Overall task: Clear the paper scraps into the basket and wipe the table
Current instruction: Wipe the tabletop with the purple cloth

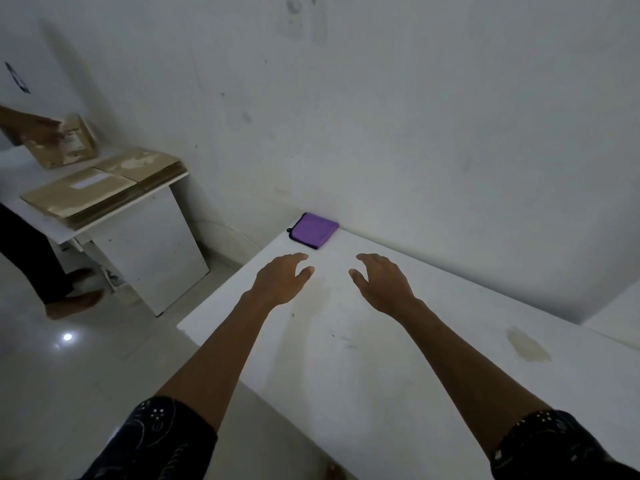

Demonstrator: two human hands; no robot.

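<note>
**Both hands free over the table, cloth at the far corner**

My left hand (280, 278) and right hand (384, 282) are side by side over the white table (381, 393). They are palms down with a gap between them. Fingers are loosely curled and hold nothing. I can't tell whether the fingertips touch the surface.

The tabletop is smooth, flat and matte, with straight edges. It has faint grey scuffs and a pale yellowish smear below my left hand. There is an oval brownish stain (528, 344) off to the right, well apart from both hands.

The square, folded purple cloth (314, 230) lies flat at the table's far left corner, against the white wall (415, 133). It is soft fabric with a dark edge binding and a small loop at one corner. It sits just beyond my fingertips, between the two hands and nearer the left. Nothing lies between my hands and it.

Both my arms are bare up to dark patterned sleeves (156, 434).

To the left, across a strip of glossy floor (69, 375), is a second white desk (152, 244). It is stacked with flattened brown cardboard (104, 192). Another person's hand (41, 133) holds a piece of cardboard over it, and their legs and feet are beside the desk.
</note>
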